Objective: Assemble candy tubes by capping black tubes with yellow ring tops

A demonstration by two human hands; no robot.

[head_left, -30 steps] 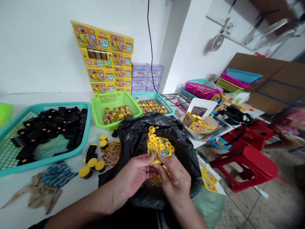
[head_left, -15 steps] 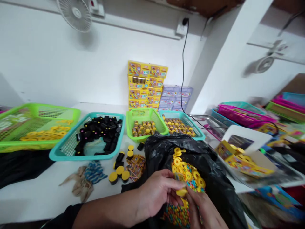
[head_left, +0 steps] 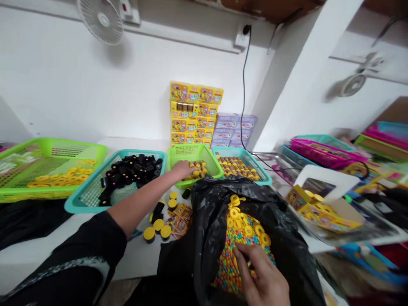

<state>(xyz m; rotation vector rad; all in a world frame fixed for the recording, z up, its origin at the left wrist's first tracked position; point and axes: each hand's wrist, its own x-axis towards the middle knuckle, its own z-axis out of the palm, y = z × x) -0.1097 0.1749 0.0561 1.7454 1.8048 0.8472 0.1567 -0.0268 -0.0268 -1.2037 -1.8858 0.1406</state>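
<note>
My left hand [head_left: 182, 169] is stretched out over the small green basket [head_left: 181, 152], its fingers resting among the yellow-capped tubes [head_left: 196, 168] inside; I cannot see whether they grip one. My right hand [head_left: 262, 274] reaches down into the open black plastic bag [head_left: 207, 221], fingers spread and lying on the coloured candy beads [head_left: 232, 259] just below the loose yellow caps [head_left: 242, 221]. Nothing shows in its grip.
A teal basket [head_left: 92, 196] of black tubes and a large green basket [head_left: 19, 193] of yellow caps stand to the left. Another teal basket [head_left: 264, 180] holds more filled tubes. Capped tubes [head_left: 157, 225] and sticker sheets [head_left: 180, 214] lie on the table. Yellow cartons [head_left: 194, 110] stack against the wall.
My hands were together over the bag holding a yellow piece. The left hand has reached forward into the small green basket; the right hand has dropped onto the candies in the bag.
</note>
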